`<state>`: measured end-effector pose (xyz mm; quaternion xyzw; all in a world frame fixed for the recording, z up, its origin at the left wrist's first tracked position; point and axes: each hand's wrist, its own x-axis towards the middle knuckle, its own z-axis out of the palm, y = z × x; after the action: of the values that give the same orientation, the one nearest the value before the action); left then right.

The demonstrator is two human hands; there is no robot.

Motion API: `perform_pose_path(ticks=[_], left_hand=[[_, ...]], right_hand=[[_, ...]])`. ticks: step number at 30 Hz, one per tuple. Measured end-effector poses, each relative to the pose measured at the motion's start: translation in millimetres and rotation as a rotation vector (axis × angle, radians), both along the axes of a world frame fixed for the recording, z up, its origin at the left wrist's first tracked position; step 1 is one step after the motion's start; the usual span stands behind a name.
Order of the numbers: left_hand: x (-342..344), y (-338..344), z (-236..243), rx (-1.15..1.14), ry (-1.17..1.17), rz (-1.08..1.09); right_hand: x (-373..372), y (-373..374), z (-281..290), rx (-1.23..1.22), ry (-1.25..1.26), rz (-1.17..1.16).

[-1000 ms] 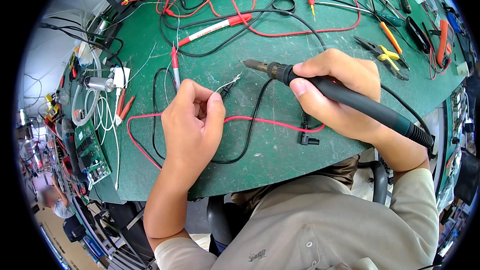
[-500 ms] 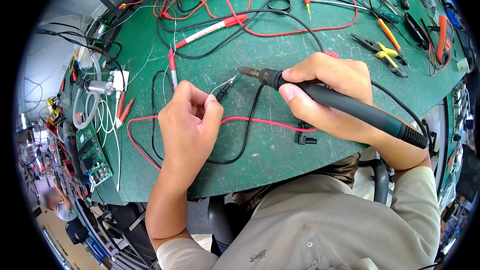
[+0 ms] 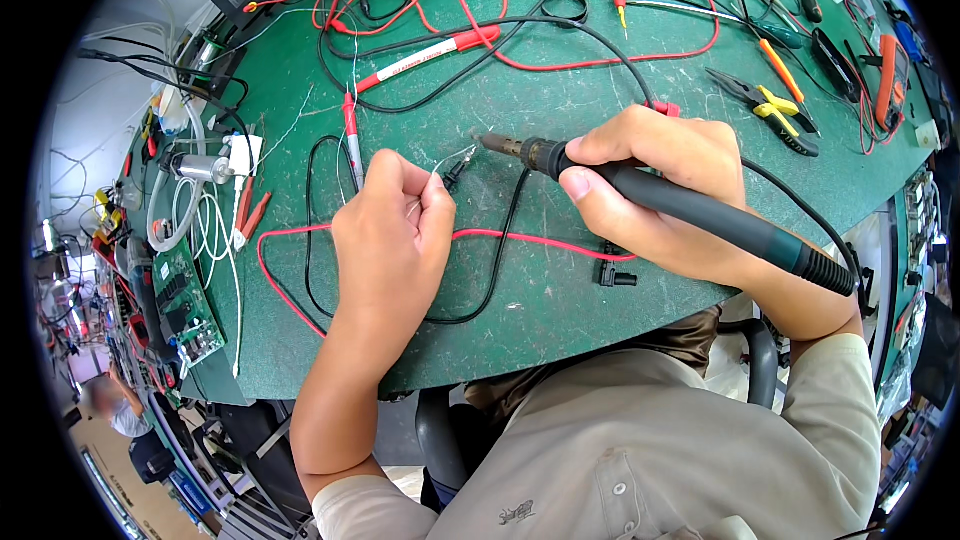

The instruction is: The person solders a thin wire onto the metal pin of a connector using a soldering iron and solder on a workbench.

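My left hand [image 3: 395,225] is closed in a pinch on a thin silvery solder wire [image 3: 452,158]. The wire's free end sticks out past my fingertips, over the bare metal tip of a black probe [image 3: 455,175] on the table. In my closed right hand [image 3: 665,165] is a dark soldering iron [image 3: 700,208], held like a pen and pointing left. Its tip is just right of the wire's end and the probe's metal tip; whether they touch, I cannot tell. A red and white marker [image 3: 428,59] lies beyond my left hand.
Red and black test leads [image 3: 490,70] loop across the green table [image 3: 600,340]. Yellow-black pliers [image 3: 775,118] and several screwdrivers lie at the far right. A circuit board [image 3: 185,310] is at the left. A black clip [image 3: 617,278] rests below my right wrist.
My left hand has shifted slightly right with the solder wire, bringing its end over the probe's metal tip. My right hand and the iron have hardly moved.
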<state>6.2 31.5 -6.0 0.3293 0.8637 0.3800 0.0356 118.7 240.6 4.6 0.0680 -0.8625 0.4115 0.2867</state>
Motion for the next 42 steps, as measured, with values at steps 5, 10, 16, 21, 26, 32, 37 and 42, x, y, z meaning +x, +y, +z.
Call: perform_pose_path(ticks=[5, 10, 16, 21, 26, 32, 37, 42], left_hand=[[1.2, 0.4, 0.3, -0.016, 0.032, -0.015], [3.1, -0.6, -2.3, -0.009, 0.052, -0.025], [2.9, -0.8, -7.2, -0.015, 0.085, -0.032], [3.2, -1.1, -5.7, -0.021, 0.092, -0.039], [2.2, -1.6, -7.2, -0.015, 0.107, -0.045], [2.5, -0.4, -6.2, -0.011, 0.100, -0.040], [1.2, -1.2, -6.5, 0.000, 0.101, -0.039], [1.7, -2.4, -2.9, 0.024, 0.018, -0.027]], right_hand=[[-0.3, 0.4, 0.0, 0.019, -0.007, 0.016], [0.3, 1.6, 1.8, 0.076, 0.004, 0.046], [-0.9, 1.6, -1.1, 0.079, 0.040, 0.077], [-0.3, 1.5, -0.9, 0.104, 0.031, 0.085], [-1.2, 0.3, 0.7, 0.103, 0.034, 0.089], [0.0, -0.2, 1.1, 0.116, 0.001, 0.084], [-0.8, -0.1, 3.7, 0.118, 0.043, 0.075], [1.2, 3.1, 5.7, 0.119, 0.045, 0.036]])
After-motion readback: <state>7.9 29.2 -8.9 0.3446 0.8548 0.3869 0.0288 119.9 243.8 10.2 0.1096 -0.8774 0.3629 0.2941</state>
